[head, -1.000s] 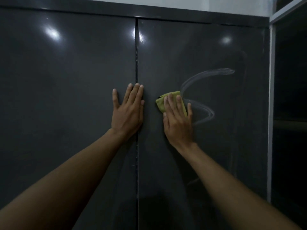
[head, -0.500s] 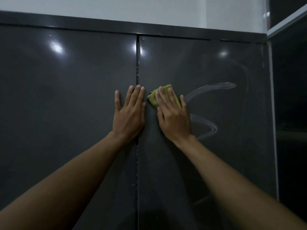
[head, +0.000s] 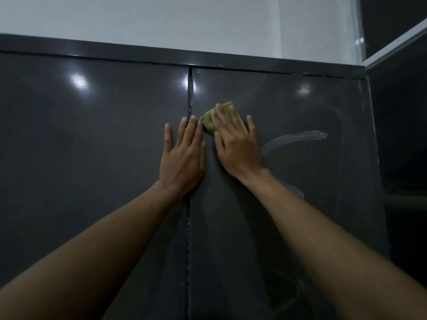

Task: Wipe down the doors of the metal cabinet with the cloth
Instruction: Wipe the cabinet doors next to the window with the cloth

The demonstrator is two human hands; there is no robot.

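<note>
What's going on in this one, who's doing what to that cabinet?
A person is wiping the doors of a dark metal cabinet. The right hand presses a yellow-green cloth flat against the right door, high up and close to the centre seam. The left hand lies flat at the seam, mostly on the left door, apparently bracing it. Curved wipe streaks show on the right door.

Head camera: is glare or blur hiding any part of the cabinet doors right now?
Head view: dim overall, no heavy blur; small glare spots high on the left door, at the seam and on the right door; the pale streak catches light; the left hand, right hand and cloth read clearly; wide-angle bowing along the cabinet's top edge.
</note>
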